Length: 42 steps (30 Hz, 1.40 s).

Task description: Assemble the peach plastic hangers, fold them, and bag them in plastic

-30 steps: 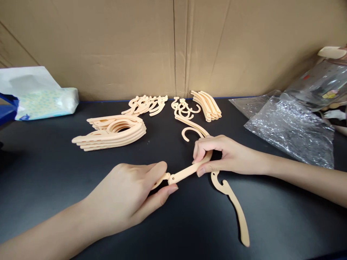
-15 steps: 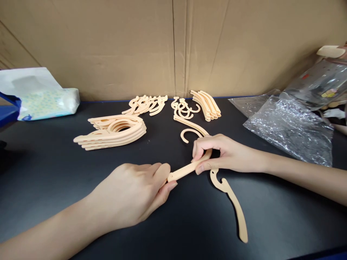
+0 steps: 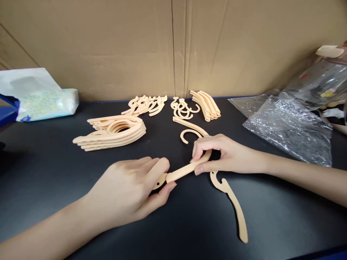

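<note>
Between my two hands lies a peach plastic hanger arm (image 3: 182,172), slanting up to the right just above the black table (image 3: 54,173). My left hand (image 3: 132,191) pinches its lower end, where a small rounded piece (image 3: 159,181) shows between thumb and fingers. My right hand (image 3: 217,153) is closed round the arm's upper, curved end. A second hanger arm (image 3: 233,202) lies flat on the table just below my right hand. A loose hook (image 3: 188,134) rests just behind my right hand.
A stack of assembled hangers (image 3: 114,131) lies at the left middle. Piles of hooks (image 3: 148,104), small parts (image 3: 183,108) and hanger arms (image 3: 207,104) sit by the cardboard wall (image 3: 173,43). Clear plastic bags (image 3: 290,126) cover the right; a tissue pack (image 3: 46,103) is far left.
My left hand has shifted its pinch at the arm's lower end, closing over it and then showing the small piece again. My right hand and the arm have barely moved.
</note>
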{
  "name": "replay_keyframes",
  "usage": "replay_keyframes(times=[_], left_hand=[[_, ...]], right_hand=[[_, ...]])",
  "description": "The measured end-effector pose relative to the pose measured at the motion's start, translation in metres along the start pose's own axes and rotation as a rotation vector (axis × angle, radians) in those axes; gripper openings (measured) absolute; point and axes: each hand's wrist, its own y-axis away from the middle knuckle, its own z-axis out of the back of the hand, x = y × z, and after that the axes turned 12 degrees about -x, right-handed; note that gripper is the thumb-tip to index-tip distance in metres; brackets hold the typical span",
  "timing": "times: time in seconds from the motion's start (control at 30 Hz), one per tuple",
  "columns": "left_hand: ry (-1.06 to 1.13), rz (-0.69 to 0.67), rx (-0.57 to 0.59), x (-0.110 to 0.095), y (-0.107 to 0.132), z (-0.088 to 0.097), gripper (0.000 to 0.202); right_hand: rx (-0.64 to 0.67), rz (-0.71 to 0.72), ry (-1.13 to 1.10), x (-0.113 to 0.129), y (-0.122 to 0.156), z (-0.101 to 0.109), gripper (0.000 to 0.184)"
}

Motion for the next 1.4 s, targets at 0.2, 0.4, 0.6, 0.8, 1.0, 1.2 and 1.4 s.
replay_keyframes(times=[0.2,0.4,0.6,0.8,1.0,1.2,1.4], left_hand=[[0.089,-0.034,-0.009,-0.004,-0.003,0.006,0.006],[0.268,-0.093,0.019,-0.008,-0.007,0.011,0.012],[0.353,-0.113,0.017,-0.01,-0.006,0.01,0.013],[0.431,-0.12,0.124,-0.009,-0.008,0.009,0.015],[0.445,-0.094,0.175,-0.008,-0.01,0.012,0.015],[0.476,-0.005,0.109,-0.007,-0.01,0.014,0.029],[0.597,0.146,0.159,-0.002,-0.009,0.012,0.033]], right_hand=[[-0.039,0.118,0.071,0.003,0.003,0.001,0.012],[-0.404,0.125,0.272,-0.001,0.003,0.003,0.007],[-0.393,0.009,0.323,-0.013,0.0,0.004,0.006],[-0.456,-0.009,0.31,-0.013,0.0,0.003,0.014],[-0.435,-0.013,0.32,-0.013,-0.001,0.003,0.015],[-0.42,0.013,0.34,-0.015,-0.001,0.003,0.01],[-0.407,0.036,0.339,-0.015,-0.001,0.004,0.02]])
